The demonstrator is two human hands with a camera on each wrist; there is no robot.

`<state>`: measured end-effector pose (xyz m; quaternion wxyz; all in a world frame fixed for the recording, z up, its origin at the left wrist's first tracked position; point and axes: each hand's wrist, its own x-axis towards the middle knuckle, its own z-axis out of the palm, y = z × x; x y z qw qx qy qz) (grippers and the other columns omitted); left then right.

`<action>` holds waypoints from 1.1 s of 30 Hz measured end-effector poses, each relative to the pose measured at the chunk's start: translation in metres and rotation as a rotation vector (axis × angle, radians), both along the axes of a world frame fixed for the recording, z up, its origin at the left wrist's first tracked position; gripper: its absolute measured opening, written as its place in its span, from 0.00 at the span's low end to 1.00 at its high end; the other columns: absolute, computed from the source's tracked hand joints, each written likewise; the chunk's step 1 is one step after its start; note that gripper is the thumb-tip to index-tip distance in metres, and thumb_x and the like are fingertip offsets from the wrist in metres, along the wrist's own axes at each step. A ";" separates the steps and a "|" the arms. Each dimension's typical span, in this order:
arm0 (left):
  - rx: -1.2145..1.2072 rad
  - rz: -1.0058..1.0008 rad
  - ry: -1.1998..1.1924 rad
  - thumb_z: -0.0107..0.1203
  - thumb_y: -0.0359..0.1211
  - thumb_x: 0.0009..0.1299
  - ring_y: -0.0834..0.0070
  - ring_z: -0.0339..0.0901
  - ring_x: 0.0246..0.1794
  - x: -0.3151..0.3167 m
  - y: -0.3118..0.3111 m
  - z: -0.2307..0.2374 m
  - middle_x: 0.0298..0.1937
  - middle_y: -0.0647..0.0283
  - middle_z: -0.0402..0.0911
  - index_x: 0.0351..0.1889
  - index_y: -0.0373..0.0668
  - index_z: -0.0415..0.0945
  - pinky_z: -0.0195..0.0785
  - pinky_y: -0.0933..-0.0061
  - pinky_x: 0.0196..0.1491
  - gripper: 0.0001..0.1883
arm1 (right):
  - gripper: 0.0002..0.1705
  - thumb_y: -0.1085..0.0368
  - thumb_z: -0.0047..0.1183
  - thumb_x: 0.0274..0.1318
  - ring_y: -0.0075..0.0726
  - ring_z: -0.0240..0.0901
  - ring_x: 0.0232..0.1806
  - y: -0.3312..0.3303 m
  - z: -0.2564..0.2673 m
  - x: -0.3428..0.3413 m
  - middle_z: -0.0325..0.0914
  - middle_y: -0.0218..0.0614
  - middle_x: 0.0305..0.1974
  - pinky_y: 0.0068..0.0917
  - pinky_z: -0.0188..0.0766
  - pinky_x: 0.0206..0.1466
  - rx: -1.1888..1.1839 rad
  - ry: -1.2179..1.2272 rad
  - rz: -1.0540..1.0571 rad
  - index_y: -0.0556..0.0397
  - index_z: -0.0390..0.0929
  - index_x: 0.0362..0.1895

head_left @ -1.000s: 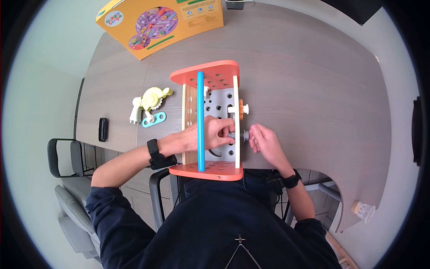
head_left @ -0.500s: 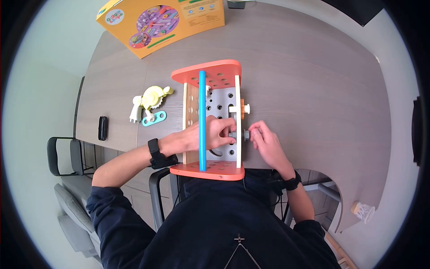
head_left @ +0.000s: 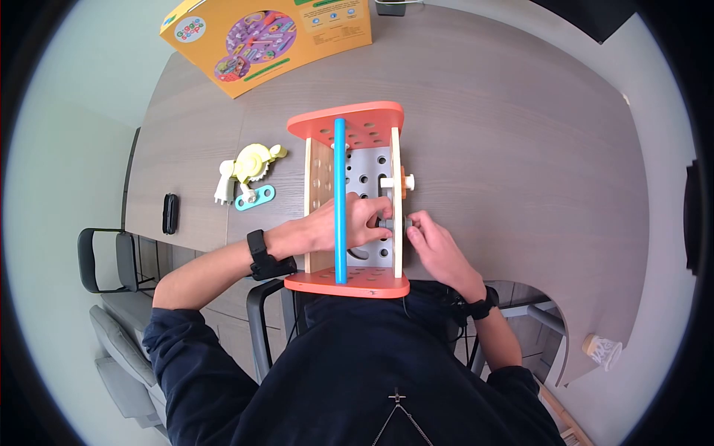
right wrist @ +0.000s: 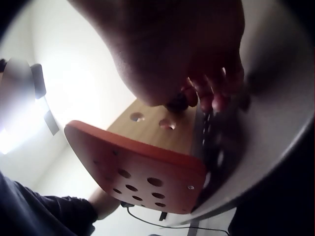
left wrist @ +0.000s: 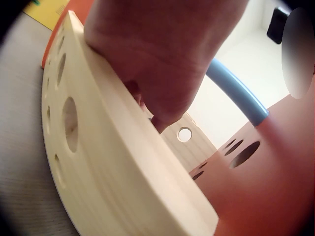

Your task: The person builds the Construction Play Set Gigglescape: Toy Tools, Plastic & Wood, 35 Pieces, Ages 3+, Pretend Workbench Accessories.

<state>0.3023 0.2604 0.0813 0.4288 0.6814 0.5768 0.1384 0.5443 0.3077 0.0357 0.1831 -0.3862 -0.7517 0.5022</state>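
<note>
A toy workbench frame stands on the table, with red end panels (head_left: pixel 346 285), pale wooden side boards (head_left: pixel 396 253) and a blue rod (head_left: pixel 340 201) along its top. Reaching under the rod, my left hand (head_left: pixel 346 223) curls thumb and fingers round a grey bolt (head_left: pixel 386 223) inside the right-hand board. On that board's outer side my right hand (head_left: pixel 442 249) pinches the grey end piece (head_left: pixel 407 223) between thumb and fingers. Above it, an orange piece with a white peg (head_left: pixel 409 182) sits in the same board. The left wrist view hides the left fingertips behind the hand.
Left of the frame lie a yellow-green toy piece (head_left: pixel 253 162) and a turquoise strip with holes (head_left: pixel 255 198). A black case (head_left: pixel 171 214) rests near the left table edge, a yellow box (head_left: pixel 271 44) stands at the back, and a paper cup (head_left: pixel 602 351) is at lower right.
My right hand has moved left and its thumb and fingers now grip the grey end piece. The frame has shifted slightly right, while my left hand stays on the bolt.
</note>
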 end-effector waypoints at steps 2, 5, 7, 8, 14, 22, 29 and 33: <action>0.017 -0.008 0.004 0.67 0.40 0.78 0.62 0.82 0.21 0.000 0.000 -0.001 0.24 0.57 0.83 0.55 0.39 0.77 0.73 0.60 0.29 0.17 | 0.28 0.50 0.41 0.85 0.66 0.79 0.37 0.002 -0.002 0.002 0.82 0.56 0.32 0.52 0.74 0.46 -0.033 -0.125 0.059 0.61 0.78 0.38; -0.053 0.000 0.029 0.67 0.42 0.77 0.54 0.85 0.29 0.002 0.002 0.009 0.28 0.53 0.86 0.55 0.39 0.78 0.76 0.54 0.35 0.18 | 0.20 0.54 0.44 0.84 0.67 0.80 0.40 0.016 -0.008 0.000 0.83 0.57 0.39 0.53 0.74 0.47 -0.198 -0.334 0.144 0.60 0.76 0.51; -0.093 0.006 0.039 0.67 0.42 0.77 0.50 0.86 0.32 0.003 0.003 0.012 0.30 0.51 0.87 0.55 0.39 0.78 0.77 0.51 0.38 0.19 | 0.19 0.54 0.44 0.84 0.68 0.81 0.40 0.019 -0.001 0.001 0.83 0.57 0.39 0.54 0.74 0.46 -0.253 -0.353 0.152 0.60 0.75 0.54; -0.091 0.008 0.037 0.67 0.42 0.77 0.50 0.86 0.32 0.003 0.003 0.012 0.30 0.51 0.87 0.55 0.39 0.78 0.77 0.51 0.38 0.19 | 0.22 0.52 0.43 0.84 0.68 0.80 0.39 0.013 -0.003 0.000 0.82 0.56 0.36 0.54 0.74 0.46 -0.168 -0.192 0.075 0.60 0.76 0.50; -0.076 0.013 0.021 0.67 0.42 0.77 0.51 0.86 0.30 0.003 0.002 0.011 0.28 0.52 0.86 0.55 0.39 0.77 0.76 0.52 0.37 0.19 | 0.23 0.52 0.42 0.84 0.65 0.81 0.38 0.000 -0.006 0.001 0.84 0.54 0.36 0.51 0.76 0.48 -0.046 -0.027 0.044 0.61 0.78 0.48; -0.079 0.014 0.000 0.67 0.42 0.77 0.51 0.86 0.29 0.002 0.002 0.012 0.28 0.52 0.86 0.55 0.39 0.78 0.76 0.53 0.37 0.19 | 0.20 0.53 0.44 0.84 0.65 0.80 0.35 -0.002 -0.003 0.002 0.82 0.52 0.31 0.51 0.76 0.47 -0.067 0.160 -0.028 0.58 0.78 0.51; -0.062 0.003 0.007 0.68 0.42 0.77 0.51 0.86 0.30 0.001 0.002 0.009 0.28 0.52 0.85 0.56 0.39 0.78 0.76 0.52 0.36 0.20 | 0.16 0.59 0.51 0.80 0.61 0.83 0.39 0.015 -0.006 0.005 0.86 0.52 0.42 0.49 0.78 0.49 -0.133 -0.161 0.118 0.55 0.74 0.61; -0.082 0.005 0.011 0.68 0.42 0.76 0.49 0.85 0.30 0.001 0.003 0.012 0.28 0.51 0.85 0.55 0.38 0.77 0.75 0.51 0.37 0.20 | 0.19 0.54 0.46 0.83 0.61 0.83 0.38 -0.003 -0.003 0.001 0.86 0.52 0.36 0.50 0.78 0.48 0.069 0.059 -0.004 0.57 0.79 0.54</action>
